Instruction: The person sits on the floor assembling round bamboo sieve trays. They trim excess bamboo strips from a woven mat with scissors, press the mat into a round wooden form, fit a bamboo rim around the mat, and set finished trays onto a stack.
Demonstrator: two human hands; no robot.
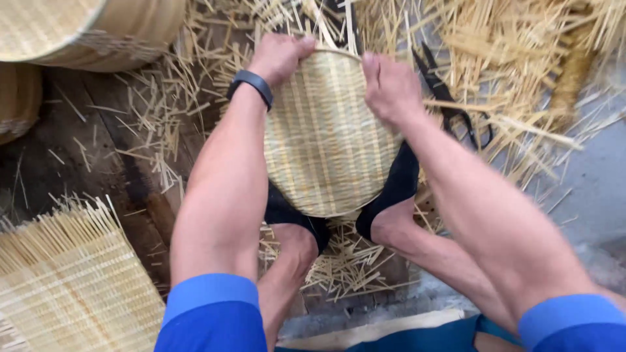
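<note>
Both grips closed on far rim of round woven bamboo tray (326,137): left hand (280,57), right hand (390,86). Black scissors (450,104) just right of right grip, on bamboo offcuts (508,58).

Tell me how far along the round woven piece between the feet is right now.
Done, it seems: the round woven disc is fully woven and trimmed to a circle, held by both feet. In hand: the left hand and right hand press on its far rim. Left, probably: the rim is only being worked at the top. A square mat with loose strip ends lies untrimmed nearby; black shears lie on the cuttings.
</note>
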